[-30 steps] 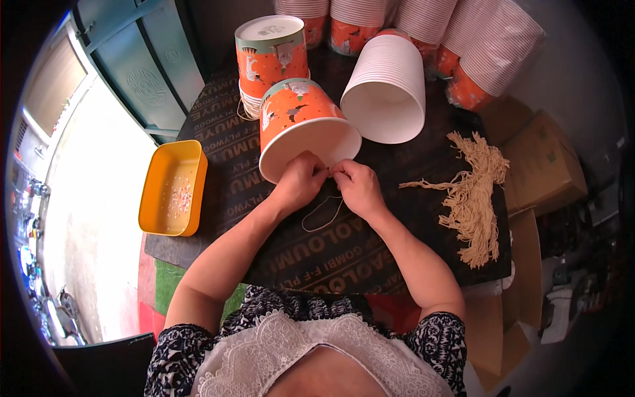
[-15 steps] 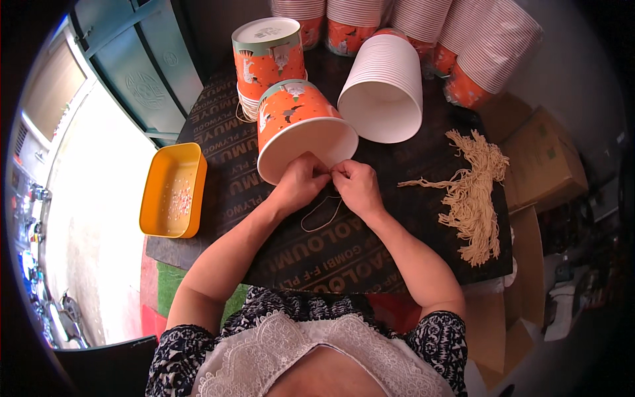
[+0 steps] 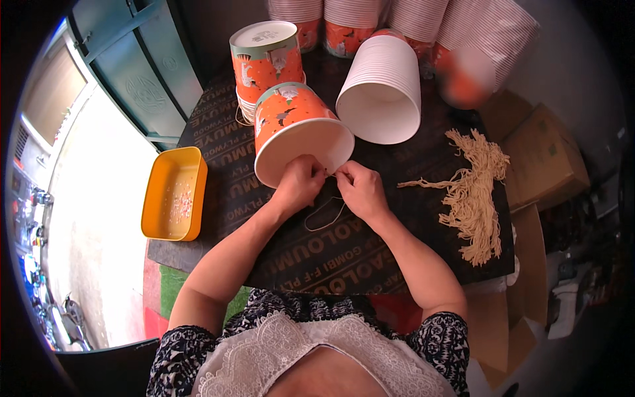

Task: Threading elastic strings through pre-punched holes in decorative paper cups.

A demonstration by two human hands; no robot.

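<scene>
An orange printed paper bucket (image 3: 294, 109) lies tilted on the table with its white-rimmed mouth facing me. At the near edge of that mouth, my left hand (image 3: 301, 184) is closed, its fingers pinching a thin pale cord. My right hand (image 3: 364, 192) pinches the same cord just to the right, fingertips a small gap from the left ones. Below the hands a loop of the cord (image 3: 322, 228) hangs over the dark tabletop. Exactly how the cord meets the bucket's rim is too small to make out.
Behind stand upside-down stacked orange buckets (image 3: 266, 59) and a white nested stack on its side (image 3: 390, 83). A yellow tub (image 3: 153, 198) with small bits sits left. Beige cords (image 3: 479, 198) lie right. More wrapped bucket stacks (image 3: 413, 20) line the back; cardboard boxes (image 3: 549, 155) stand beyond the table's right edge.
My fingertips have parted slightly, the right hand shifting a little to the right, with cord now visible between them. The bucket stays about where it was.
</scene>
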